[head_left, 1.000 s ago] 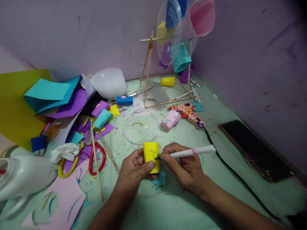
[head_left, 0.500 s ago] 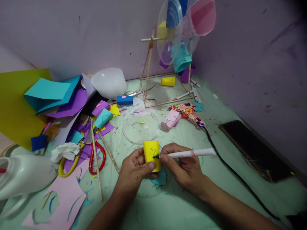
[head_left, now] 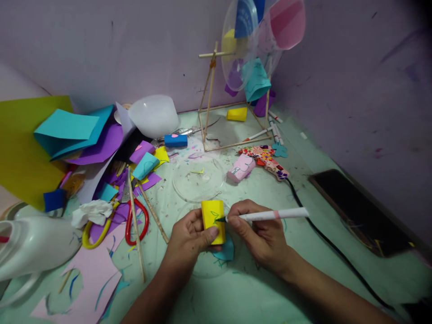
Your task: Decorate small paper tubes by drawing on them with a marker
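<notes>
My left hand [head_left: 191, 234] grips a small yellow paper cup [head_left: 208, 211] from its left side, thumb across the front. Dark green lines, shaped like small leaves, mark the cup's face. Between the fingers of my right hand [head_left: 258, 234] is a white marker pen [head_left: 283, 213], its dark tip at the drawn lines; whether it touches the paper I cannot tell. Beneath the cup lies a teal paper piece [head_left: 227, 252] on a clear plastic disc, partly hidden by my hands.
Scissors with red handles [head_left: 145, 229], wooden sticks [head_left: 153, 211] and paper scraps lie left. A stick frame [head_left: 209, 85] carrying a clear wheel with paper cups stands behind. On the right are a patterned glue gun [head_left: 275, 168], its black cord and a phone [head_left: 357, 207].
The marker tip has shifted slightly left and up over the yellow cup, and more green line shows there. My left hand still holds the cup in nearly the same place.
</notes>
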A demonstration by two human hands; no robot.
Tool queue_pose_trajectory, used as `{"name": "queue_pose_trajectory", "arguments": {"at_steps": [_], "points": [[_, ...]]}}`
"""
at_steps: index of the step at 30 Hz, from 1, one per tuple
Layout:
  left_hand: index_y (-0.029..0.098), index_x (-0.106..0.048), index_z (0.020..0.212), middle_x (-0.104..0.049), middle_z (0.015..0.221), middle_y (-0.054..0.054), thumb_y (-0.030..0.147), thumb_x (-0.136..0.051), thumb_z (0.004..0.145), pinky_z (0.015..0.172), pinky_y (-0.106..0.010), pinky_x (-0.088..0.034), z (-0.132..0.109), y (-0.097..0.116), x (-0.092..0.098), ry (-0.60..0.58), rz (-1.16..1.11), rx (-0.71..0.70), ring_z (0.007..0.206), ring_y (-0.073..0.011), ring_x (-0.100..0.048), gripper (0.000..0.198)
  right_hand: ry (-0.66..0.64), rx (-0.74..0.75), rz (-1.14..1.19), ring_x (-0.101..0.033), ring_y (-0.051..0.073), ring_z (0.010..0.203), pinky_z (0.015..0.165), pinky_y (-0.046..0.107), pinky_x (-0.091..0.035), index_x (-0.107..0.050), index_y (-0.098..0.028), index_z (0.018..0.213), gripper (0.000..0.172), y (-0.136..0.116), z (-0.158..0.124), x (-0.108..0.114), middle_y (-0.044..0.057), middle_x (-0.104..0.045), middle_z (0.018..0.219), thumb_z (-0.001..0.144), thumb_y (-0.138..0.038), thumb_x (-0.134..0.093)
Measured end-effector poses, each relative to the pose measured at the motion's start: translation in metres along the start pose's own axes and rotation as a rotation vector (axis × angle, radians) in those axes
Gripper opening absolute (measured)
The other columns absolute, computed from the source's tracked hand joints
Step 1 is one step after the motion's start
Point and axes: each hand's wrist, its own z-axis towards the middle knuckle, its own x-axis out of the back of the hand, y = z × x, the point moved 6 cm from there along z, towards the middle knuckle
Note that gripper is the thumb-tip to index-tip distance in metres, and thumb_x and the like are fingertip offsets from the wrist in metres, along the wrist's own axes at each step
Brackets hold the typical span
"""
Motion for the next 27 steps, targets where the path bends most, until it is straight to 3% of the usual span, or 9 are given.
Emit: {"name": "queue_pose_trajectory", "arguments": {"at_steps": [14,27], "points": [[0.01,-0.06,0.106,-0.075,0.083,-0.01,0.029,-0.084,0.057,0.054,-0.025,-0.055,-0.0002,-0.0014,0.0017,0.019,0.0,0.006,0.067,-0.0197,-0.069,0.058,-0.04,0.021,-0.025,-0.058,0.01,0.056,0.052,0.02,-0.046,-0.06,-0.018,0.072,0.011,-0.0017,0.0008,-0.0033,0.0,-0.063,0.064,0.08,-0.012,-0.056],[0.009,-0.059,0.107,-0.073,0.081,-0.009,0.028,-0.085,0.055,0.052,-0.025,-0.056,-0.002,0.0015,-0.0002,0.025,0.002,0.003,0.064,-0.0178,-0.067,0.061,-0.008,0.004,-0.037,-0.052,0.008,0.05,0.045,0.019,-0.041,-0.06,-0.017,0.072,0.01,-0.0006,0.0004,0.0008,-0.002,-0.058,0.06,0.08,-0.012,-0.055]]}}
